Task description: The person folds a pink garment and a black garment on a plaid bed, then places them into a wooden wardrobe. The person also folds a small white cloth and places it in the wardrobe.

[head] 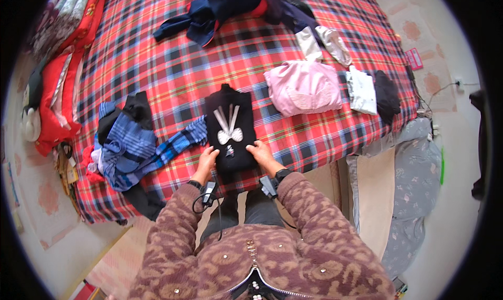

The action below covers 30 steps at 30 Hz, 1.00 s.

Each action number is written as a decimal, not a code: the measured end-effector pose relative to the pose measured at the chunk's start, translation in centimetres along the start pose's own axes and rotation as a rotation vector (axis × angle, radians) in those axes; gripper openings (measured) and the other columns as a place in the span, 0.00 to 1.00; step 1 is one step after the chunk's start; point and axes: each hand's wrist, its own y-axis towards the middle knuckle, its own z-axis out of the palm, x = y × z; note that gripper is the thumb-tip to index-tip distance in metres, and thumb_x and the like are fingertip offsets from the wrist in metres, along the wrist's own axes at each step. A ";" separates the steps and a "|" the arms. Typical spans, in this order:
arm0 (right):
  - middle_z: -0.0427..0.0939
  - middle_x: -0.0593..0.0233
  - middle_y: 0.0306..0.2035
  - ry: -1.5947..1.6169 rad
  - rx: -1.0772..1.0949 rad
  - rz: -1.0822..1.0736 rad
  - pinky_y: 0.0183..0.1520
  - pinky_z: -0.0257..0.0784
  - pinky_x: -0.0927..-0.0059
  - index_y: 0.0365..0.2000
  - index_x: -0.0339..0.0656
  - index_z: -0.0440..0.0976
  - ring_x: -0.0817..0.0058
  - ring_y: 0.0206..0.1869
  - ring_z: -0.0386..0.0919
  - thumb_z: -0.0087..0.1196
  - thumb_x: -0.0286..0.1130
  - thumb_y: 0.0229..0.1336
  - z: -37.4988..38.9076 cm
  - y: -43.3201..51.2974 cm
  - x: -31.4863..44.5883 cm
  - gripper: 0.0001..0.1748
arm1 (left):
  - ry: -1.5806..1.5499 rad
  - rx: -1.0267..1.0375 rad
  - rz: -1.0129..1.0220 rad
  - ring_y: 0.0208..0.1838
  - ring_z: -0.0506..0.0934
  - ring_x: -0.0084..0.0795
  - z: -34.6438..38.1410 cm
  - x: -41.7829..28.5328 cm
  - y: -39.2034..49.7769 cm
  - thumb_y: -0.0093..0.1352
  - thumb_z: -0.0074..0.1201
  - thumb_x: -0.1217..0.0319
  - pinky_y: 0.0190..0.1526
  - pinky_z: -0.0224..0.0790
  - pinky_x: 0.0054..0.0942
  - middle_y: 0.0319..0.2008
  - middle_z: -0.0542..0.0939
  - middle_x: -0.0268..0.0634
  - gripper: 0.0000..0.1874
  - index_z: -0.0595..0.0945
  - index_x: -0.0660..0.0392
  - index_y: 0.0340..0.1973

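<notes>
A folded black high-necked top [230, 158] lies flat on the plaid bedspread [235, 64] in front of me, its collar away from me. A silvery bow-and-ribbon design decorates its front, with a small figure below. My left hand [205, 166] grips its left edge, thumb on top. On the opposite edge my right hand [265, 156] holds it the same way. The fingers under the cloth are mostly hidden. Just left of the top, a blue striped garment [131, 142] lies rumpled, one sleeve reaching to the black cloth.
Right of centre are a folded pink garment [304, 87], a white folded garment [361, 90] and a black bundle [386, 95]. Dark blue clothes [228, 11] heap at the far side. Red bedding [59, 99] lines the left. A grey patterned cover [414, 186] stands beside the bed's right corner.
</notes>
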 end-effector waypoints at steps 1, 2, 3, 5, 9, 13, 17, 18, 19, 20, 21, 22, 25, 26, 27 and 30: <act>0.78 0.53 0.39 0.057 -0.039 -0.002 0.46 0.72 0.71 0.49 0.27 0.68 0.70 0.43 0.77 0.59 0.38 0.51 0.0 0.0 0.5 0.29 | 0.130 -0.038 0.105 0.29 0.73 0.23 -0.1 -0.2 0.4 0.65 0.55 0.65 0.30 0.66 0.22 0.36 0.77 0.34 0.29 0.67 0.61 0.60; 0.78 0.54 0.40 -0.057 -0.092 -0.065 0.47 0.72 0.70 0.48 0.29 0.69 0.70 0.43 0.77 0.59 0.39 0.51 -0.3 0.3 1.0 0.29 | 0.164 -0.097 0.246 0.38 0.74 0.28 0.0 -0.2 0.8 0.65 0.54 0.66 0.39 0.67 0.25 0.42 0.77 0.39 0.29 0.67 0.62 0.60; 0.79 0.55 0.41 -0.169 -0.145 -0.058 0.48 0.72 0.69 0.48 0.31 0.70 0.69 0.43 0.77 0.59 0.40 0.51 -0.6 0.7 1.4 0.28 | 0.207 -0.184 0.320 0.47 0.76 0.32 0.3 -0.2 1.2 0.65 0.54 0.67 0.48 0.69 0.27 0.49 0.76 0.44 0.30 0.66 0.62 0.61; 0.79 0.53 0.43 -0.179 -0.236 -0.069 0.51 0.70 0.63 0.46 0.36 0.72 0.61 0.47 0.77 0.58 0.43 0.49 -1.0 1.4 2.2 0.27 | 0.268 -0.198 0.308 0.61 0.69 0.41 0.5 0.1 1.9 0.63 0.54 0.67 0.62 0.60 0.33 0.57 0.71 0.51 0.31 0.65 0.63 0.61; 0.76 0.50 0.47 -0.241 -0.232 -0.076 0.52 0.70 0.63 0.52 0.36 0.68 0.60 0.49 0.76 0.59 0.43 0.49 -1.2 2.6 3.5 0.32 | 0.427 -0.343 0.400 0.62 0.67 0.45 0.9 0.8 2.6 0.61 0.55 0.68 0.64 0.57 0.34 0.59 0.68 0.53 0.35 0.63 0.64 0.62; 0.76 0.48 0.47 0.089 -0.049 -0.044 0.53 0.70 0.66 0.55 0.34 0.65 0.62 0.50 0.75 0.59 0.39 0.51 -1.0 2.1 5.4 0.33 | -0.021 -0.078 0.224 0.58 0.71 0.40 1.4 0.5 1.7 0.60 0.55 0.75 0.59 0.63 0.32 0.58 0.70 0.49 0.34 0.63 0.65 0.61; 0.74 0.68 0.26 0.423 0.434 0.226 0.20 0.62 0.79 0.46 0.42 0.68 0.80 0.20 0.68 0.59 0.33 0.50 -3.2 1.1 8.6 0.22 | -0.196 0.185 -0.079 0.45 0.78 0.37 1.0 -3.2 -1.1 0.59 0.52 0.78 0.45 0.75 0.36 0.46 0.76 0.42 0.27 0.68 0.59 0.56; 0.66 0.77 0.19 0.485 0.491 0.239 0.15 0.48 0.82 0.40 0.47 0.69 0.87 0.14 0.55 0.59 0.32 0.49 -3.5 0.8 9.2 0.16 | -0.225 0.265 -0.088 0.43 0.78 0.38 0.9 -4.3 -2.2 0.59 0.50 0.78 0.42 0.76 0.39 0.45 0.76 0.41 0.27 0.68 0.56 0.56; 0.70 0.77 0.22 0.389 0.486 0.273 0.16 0.53 0.82 0.40 0.46 0.70 0.87 0.15 0.59 0.59 0.31 0.49 -4.2 0.9 9.9 0.16 | -0.243 0.307 -0.093 0.42 0.79 0.38 0.7 -5.1 -3.4 0.60 0.50 0.77 0.43 0.77 0.39 0.46 0.76 0.42 0.26 0.68 0.56 0.56; 0.73 0.76 0.22 0.380 0.487 0.262 0.17 0.55 0.82 0.39 0.46 0.71 0.86 0.16 0.63 0.59 0.32 0.49 -4.7 0.7 10.2 0.15 | -0.263 0.332 -0.138 0.42 0.79 0.38 0.6 -5.9 -4.7 0.61 0.50 0.77 0.43 0.77 0.40 0.46 0.76 0.42 0.26 0.67 0.56 0.57; 0.75 0.74 0.23 0.375 0.474 0.264 0.17 0.57 0.82 0.38 0.47 0.73 0.85 0.17 0.68 0.58 0.33 0.48 -5.3 0.4 10.4 0.14 | -0.280 0.360 -0.184 0.42 0.80 0.39 0.5 -6.7 -5.8 0.61 0.50 0.77 0.43 0.77 0.40 0.46 0.76 0.43 0.26 0.67 0.56 0.57; 0.74 0.75 0.22 0.397 0.495 0.262 0.16 0.56 0.82 0.38 0.46 0.72 0.85 0.15 0.65 0.58 0.32 0.49 -5.7 0.0 10.4 0.14 | -0.302 0.425 -0.197 0.42 0.80 0.38 0.6 -7.4 -6.7 0.62 0.50 0.75 0.44 0.78 0.40 0.46 0.77 0.43 0.26 0.67 0.56 0.57; 0.76 0.72 0.28 0.457 0.508 0.224 0.20 0.64 0.82 0.43 0.46 0.70 0.82 0.20 0.71 0.58 0.31 0.48 -7.0 -1.4 10.4 0.19 | -0.251 0.402 -0.195 0.41 0.80 0.37 1.8 -8.8 -9.0 0.63 0.51 0.74 0.43 0.78 0.39 0.45 0.78 0.42 0.24 0.69 0.56 0.55; 0.77 0.71 0.30 0.477 0.510 0.221 0.22 0.67 0.82 0.45 0.46 0.70 0.81 0.23 0.74 0.59 0.31 0.48 -7.6 -1.7 10.7 0.21 | -0.277 0.428 -0.198 0.40 0.81 0.36 2.4 -9.3 -9.6 0.63 0.51 0.74 0.43 0.78 0.38 0.44 0.78 0.42 0.22 0.70 0.56 0.54; 0.77 0.68 0.34 0.505 0.528 0.201 0.29 0.70 0.78 0.48 0.44 0.68 0.78 0.29 0.75 0.58 0.29 0.49 -8.5 -1.8 11.1 0.23 | -0.260 0.428 -0.212 0.40 0.80 0.36 3.1 -10.0 -9.8 0.63 0.51 0.74 0.43 0.78 0.38 0.44 0.79 0.41 0.22 0.70 0.56 0.54; 0.76 0.62 0.43 0.532 0.504 0.177 0.45 0.75 0.69 0.53 0.40 0.63 0.71 0.42 0.78 0.56 0.24 0.50 -11.3 -2.9 12.7 0.28 | -0.192 0.541 -0.132 0.41 0.80 0.35 5.1 -12.8 -10.0 0.63 0.51 0.74 0.43 0.78 0.37 0.46 0.78 0.41 0.24 0.68 0.56 0.56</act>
